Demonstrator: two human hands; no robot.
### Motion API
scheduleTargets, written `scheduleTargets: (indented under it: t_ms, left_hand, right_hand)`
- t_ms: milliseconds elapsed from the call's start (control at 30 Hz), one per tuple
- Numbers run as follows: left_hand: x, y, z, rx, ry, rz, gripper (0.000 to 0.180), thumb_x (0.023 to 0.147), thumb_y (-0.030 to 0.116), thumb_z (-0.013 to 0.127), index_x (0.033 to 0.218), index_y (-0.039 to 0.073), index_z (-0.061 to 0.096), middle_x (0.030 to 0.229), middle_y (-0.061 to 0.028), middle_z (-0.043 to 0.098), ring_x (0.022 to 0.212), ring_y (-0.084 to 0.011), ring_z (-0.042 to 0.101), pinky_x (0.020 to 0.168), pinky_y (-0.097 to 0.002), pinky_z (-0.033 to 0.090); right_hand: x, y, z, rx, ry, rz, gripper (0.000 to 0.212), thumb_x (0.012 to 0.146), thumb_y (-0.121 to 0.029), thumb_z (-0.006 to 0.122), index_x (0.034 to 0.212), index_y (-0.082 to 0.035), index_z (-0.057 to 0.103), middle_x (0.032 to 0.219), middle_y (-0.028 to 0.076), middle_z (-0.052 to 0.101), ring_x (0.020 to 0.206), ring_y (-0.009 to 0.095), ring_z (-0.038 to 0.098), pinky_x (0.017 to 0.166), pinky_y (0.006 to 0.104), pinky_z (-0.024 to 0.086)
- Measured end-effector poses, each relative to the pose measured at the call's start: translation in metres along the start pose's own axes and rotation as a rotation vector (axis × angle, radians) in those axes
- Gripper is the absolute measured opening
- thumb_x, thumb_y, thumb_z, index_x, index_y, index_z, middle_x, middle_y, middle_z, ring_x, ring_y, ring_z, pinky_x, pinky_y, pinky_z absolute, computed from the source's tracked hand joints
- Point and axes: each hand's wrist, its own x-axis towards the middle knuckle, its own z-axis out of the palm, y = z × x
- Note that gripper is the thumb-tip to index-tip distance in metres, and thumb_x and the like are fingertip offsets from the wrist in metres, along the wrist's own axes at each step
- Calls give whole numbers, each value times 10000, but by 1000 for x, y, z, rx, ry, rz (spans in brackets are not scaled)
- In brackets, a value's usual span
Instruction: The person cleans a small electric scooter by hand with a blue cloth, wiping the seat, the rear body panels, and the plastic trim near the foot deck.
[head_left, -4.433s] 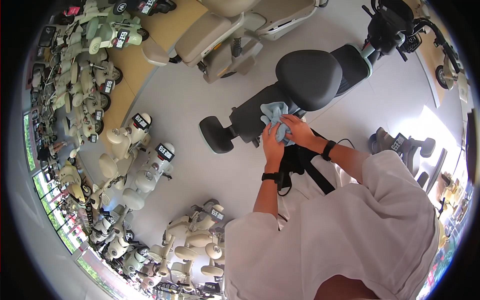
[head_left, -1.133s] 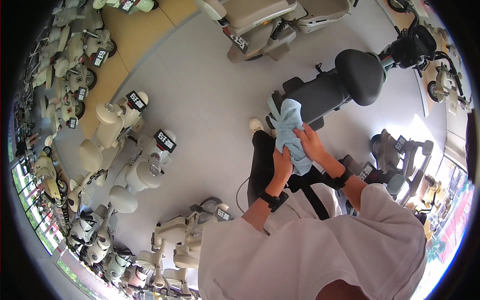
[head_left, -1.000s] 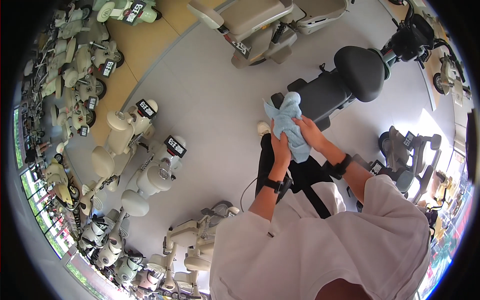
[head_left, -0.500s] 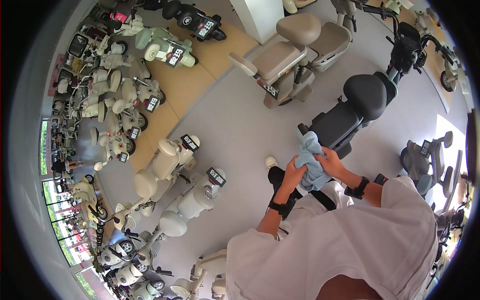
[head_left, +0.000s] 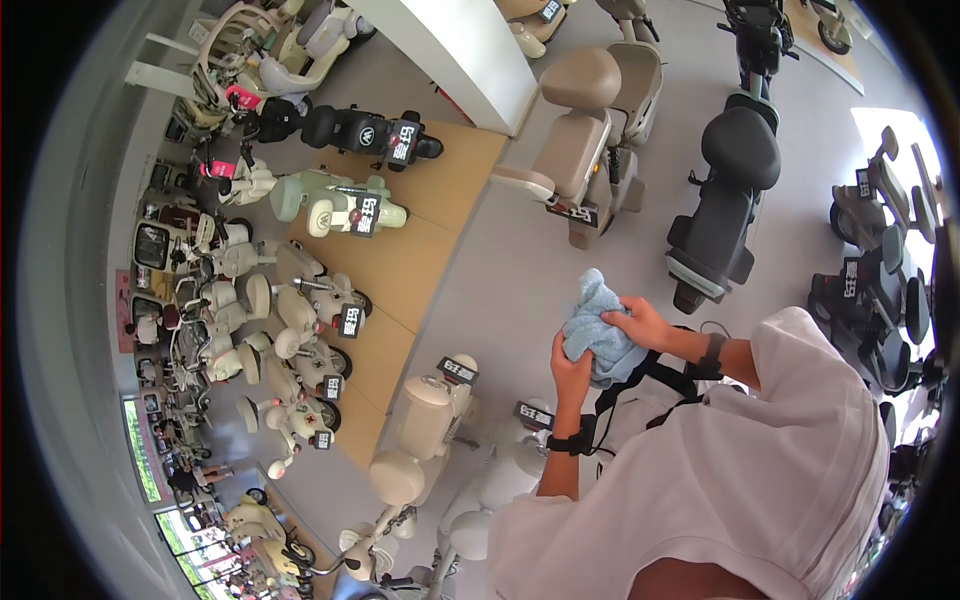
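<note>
loose off-white shirt [head_left: 690, 490] | short wide sleeves [head_left: 805, 360] | black left wristband [head_left: 566, 443] | black right wristband [head_left: 712, 356]

Site recorded as a shop, of the scooter-showroom kind. Landmark: a white flat-sided column [head_left: 475, 75]. Just right of its foot stood a beige scooter with a tan padded seat [head_left: 573, 148]; further right, a dark grey scooter with a rounded black backrest [head_left: 722, 205]. Left of the column, a black scooter [head_left: 350, 132] and a pale green scooter [head_left: 342, 205] were parked on yellow-tan flooring [head_left: 400, 275]. Below these, still left of the column, cream scooters [head_left: 300, 308] stood in close rows. Many tails carried matching black rectangular plates [head_left: 366, 213] with white characters. Well apart, lower left of the column, dark-framed windows [head_left: 180, 532] showed greenery.
</note>
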Motion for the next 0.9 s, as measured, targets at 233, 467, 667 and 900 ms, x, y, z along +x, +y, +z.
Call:
scheduleTargets:
  t_ms: [233,467,667,900]
  left_hand:
    - [90,23,-26,49,-207,12,542,778,20,669,1292,-36,507,1230,-140,582,1125,-222,562,988,-337,429]
    - [236,73,-16,466,-410,222,621,731,18,714,1312,-11,498,1238,-154,555,1159,-311,551,996,-387,429]
    - [359,61,-8,681,-376,281,595,778,48,681,1332,-18,475,1284,-190,524,1202,-338,514,1025,-401,406]
    - [476,27,-28,880,-520,116,580,811,65,630,1361,-4,459,1347,-203,497,1249,-342,487,1052,-405,382]
  right_hand:
    - [53,-31,12,107,108,3,370,918,-298,606,1164,-24,644,965,95,700,878,159,643,824,320,511]
    - [153,-52,-2,125,375,-95,389,930,-327,600,1109,19,620,949,149,688,854,227,656,799,355,506]
    - [267,-44,-1,-107,558,-54,471,921,-384,576,1143,31,587,1139,233,593,1088,382,557,919,446,452]
    - [367,-31,29,-118,434,394,939,800,-616,595,1457,-14,301,1404,405,299,1302,548,360,1096,501,329]
